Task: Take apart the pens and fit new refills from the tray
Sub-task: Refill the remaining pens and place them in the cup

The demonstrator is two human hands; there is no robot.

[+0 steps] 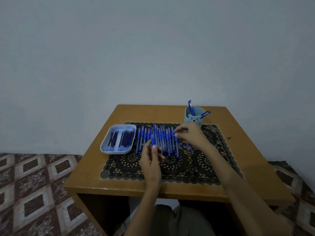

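Note:
Several blue capped pens (pixel 163 142) lie side by side on a black lace mat (pixel 187 167). To their left stands a white tray (pixel 104 147) that holds several dark blue refills (pixel 122 138). My left hand (pixel 151 160) holds one blue pen (pixel 153 140) upright in front of the row, thumb against its barrel. My right hand (pixel 189 135) reaches over the right end of the row, its fingertips pinched at a pen cap there; whether it grips it I cannot tell.
A light blue bear-face cup (pixel 194 119) with two pens stands at the back right of the wooden table (pixel 95 171). One loose pen (pixel 186 147) lies on the mat under my right wrist. A patterned floor surrounds the table.

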